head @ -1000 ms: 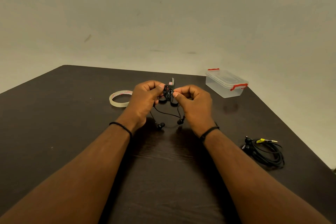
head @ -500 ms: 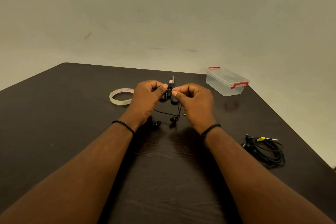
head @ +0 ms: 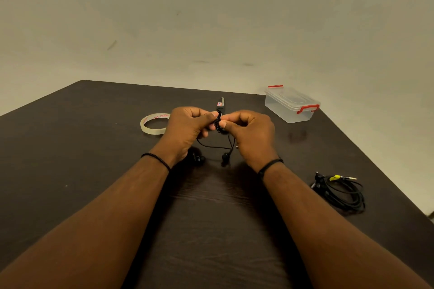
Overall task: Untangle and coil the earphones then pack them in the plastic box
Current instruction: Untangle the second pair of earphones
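Head: two earphone sets (head: 340,191), one box (head: 291,105).

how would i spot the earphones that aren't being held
Look to the right part of the dark table, nearer than the plastic box. The loose earphones lie there in a black coil, alone in bearing a yellow tag by the plug.

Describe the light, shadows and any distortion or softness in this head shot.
Head view: dim, warm light; soft shadows under the left hand and right hand on the dark table. Wide-angle stretch widens the forearms toward the bottom. The black earphones blend into the tabletop; the plastic box casts a faint reflection.
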